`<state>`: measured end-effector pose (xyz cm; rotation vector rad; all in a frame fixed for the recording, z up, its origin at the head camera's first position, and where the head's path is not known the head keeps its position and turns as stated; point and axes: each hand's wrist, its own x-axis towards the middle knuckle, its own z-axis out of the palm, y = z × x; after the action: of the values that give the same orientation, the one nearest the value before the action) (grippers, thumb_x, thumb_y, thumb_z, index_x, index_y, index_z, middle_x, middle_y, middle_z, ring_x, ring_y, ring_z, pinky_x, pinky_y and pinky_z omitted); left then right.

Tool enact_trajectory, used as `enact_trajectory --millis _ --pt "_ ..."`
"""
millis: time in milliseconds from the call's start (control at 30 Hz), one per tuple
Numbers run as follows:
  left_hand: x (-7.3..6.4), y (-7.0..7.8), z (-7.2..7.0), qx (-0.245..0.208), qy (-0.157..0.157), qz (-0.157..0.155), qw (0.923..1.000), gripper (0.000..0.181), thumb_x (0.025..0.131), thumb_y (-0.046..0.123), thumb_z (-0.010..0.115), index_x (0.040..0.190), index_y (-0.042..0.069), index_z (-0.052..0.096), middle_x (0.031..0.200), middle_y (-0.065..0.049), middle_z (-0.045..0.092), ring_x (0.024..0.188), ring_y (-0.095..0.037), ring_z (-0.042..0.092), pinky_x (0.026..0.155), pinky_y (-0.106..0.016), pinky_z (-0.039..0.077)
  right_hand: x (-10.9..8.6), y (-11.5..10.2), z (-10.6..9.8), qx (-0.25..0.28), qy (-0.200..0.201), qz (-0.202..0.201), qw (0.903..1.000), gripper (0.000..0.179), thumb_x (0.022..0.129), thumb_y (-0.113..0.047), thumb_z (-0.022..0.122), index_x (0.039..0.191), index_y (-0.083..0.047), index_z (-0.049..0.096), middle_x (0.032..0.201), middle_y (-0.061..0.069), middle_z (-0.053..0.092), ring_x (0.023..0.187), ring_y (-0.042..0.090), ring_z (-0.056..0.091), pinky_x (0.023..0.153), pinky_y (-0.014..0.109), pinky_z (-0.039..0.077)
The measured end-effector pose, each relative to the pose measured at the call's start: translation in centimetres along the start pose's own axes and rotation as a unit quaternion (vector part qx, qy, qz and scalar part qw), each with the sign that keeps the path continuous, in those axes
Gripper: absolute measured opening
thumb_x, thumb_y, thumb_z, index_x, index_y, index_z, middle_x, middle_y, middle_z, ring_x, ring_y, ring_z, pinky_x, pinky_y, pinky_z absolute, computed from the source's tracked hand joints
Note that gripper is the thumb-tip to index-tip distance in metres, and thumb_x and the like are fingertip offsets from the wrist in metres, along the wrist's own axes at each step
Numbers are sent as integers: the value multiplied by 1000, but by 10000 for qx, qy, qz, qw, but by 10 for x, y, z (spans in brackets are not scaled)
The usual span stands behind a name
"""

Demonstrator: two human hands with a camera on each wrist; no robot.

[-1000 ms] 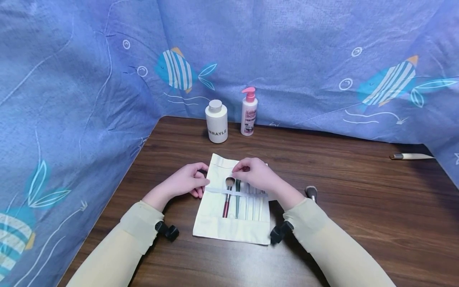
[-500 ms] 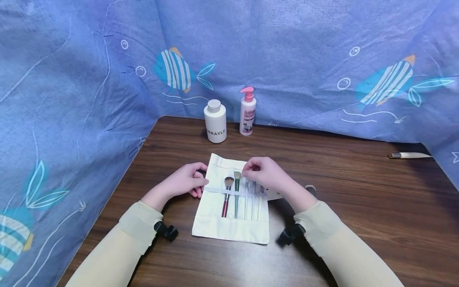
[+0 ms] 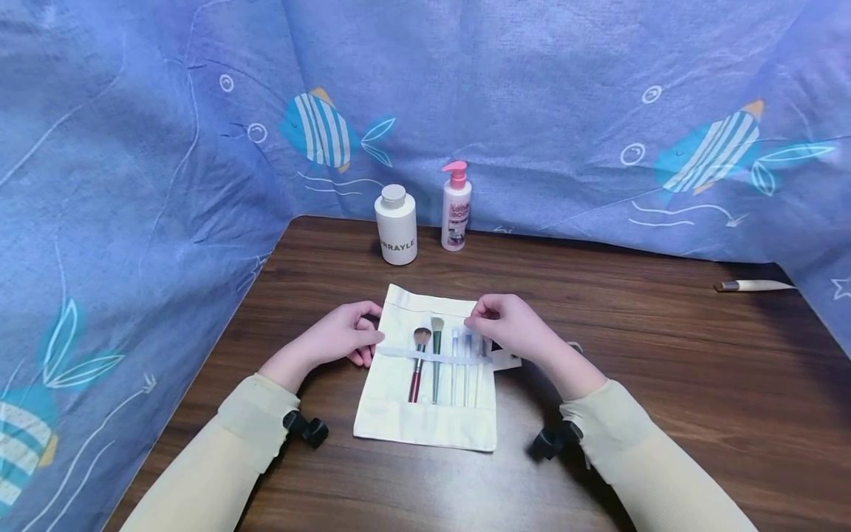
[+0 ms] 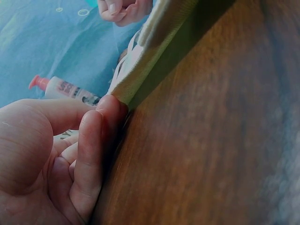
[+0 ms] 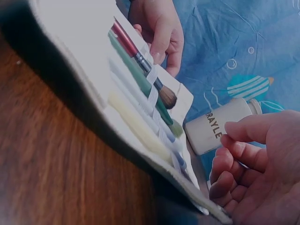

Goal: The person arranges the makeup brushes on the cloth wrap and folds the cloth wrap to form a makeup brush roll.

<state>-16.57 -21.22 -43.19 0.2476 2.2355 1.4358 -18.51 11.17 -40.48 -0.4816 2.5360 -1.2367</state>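
A cream fabric makeup brush roll (image 3: 425, 432) lies unfolded on the wooden table. An elastic strap crosses a red-handled brush (image 3: 417, 369), a green-handled brush (image 3: 436, 362) and several slim pale-handled brushes (image 5: 140, 126). At the roll's left edge, my left hand (image 3: 339, 336) pinches the cloth between thumb and fingers, as the left wrist view (image 4: 70, 154) shows close up. My right hand (image 3: 508, 325) is over the upper right corner, near the slim brushes' heads. Its fingers are loosely bent, thumb and forefinger tips close together, with nothing visible between them in the right wrist view.
Behind the roll stand a white bottle (image 3: 397, 229) and a pink-topped pump bottle (image 3: 456, 210). Far right lies a white-handled brush (image 3: 758, 285). A white tag (image 3: 507, 360) sticks out beside the roll; another brush (image 3: 575, 346) is mostly hidden by my right forearm.
My right hand has shifted rightward across the brush heads, from beside the red brush to the roll's upper right corner, uncovering the green brush's head. The left hand has stayed at the left edge.
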Motion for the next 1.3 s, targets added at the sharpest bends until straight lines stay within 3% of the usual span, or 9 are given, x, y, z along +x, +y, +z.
enact_trajectory --millis 333,867,1300 --pt "1 -2 0 2 17 -34 10000 40 98 10 66 134 0 50 74 -9 69 61 -21 69 55 -30 59 -7 7 -8 -112 89 -8 9999 14 97 -23 71 89 -11 68 74 1 59 69 19 57 63 31 47" --pt "0 -1 0 37 45 -90 9999 43 98 12 68 135 0 50 73 -10 68 60 -21 68 55 -30 59 -23 29 -30 -135 314 -11 9994 15 97 -22 70 94 -8 71 80 5 67 69 19 64 64 32 53" --pt "0 0 1 16 45 -54 10000 41 98 11 67 134 0 50 73 -10 69 60 -21 68 55 -30 59 -29 39 -46 -65 447 183 9988 15 98 -22 70 95 -7 69 70 3 61 67 22 61 57 29 48"
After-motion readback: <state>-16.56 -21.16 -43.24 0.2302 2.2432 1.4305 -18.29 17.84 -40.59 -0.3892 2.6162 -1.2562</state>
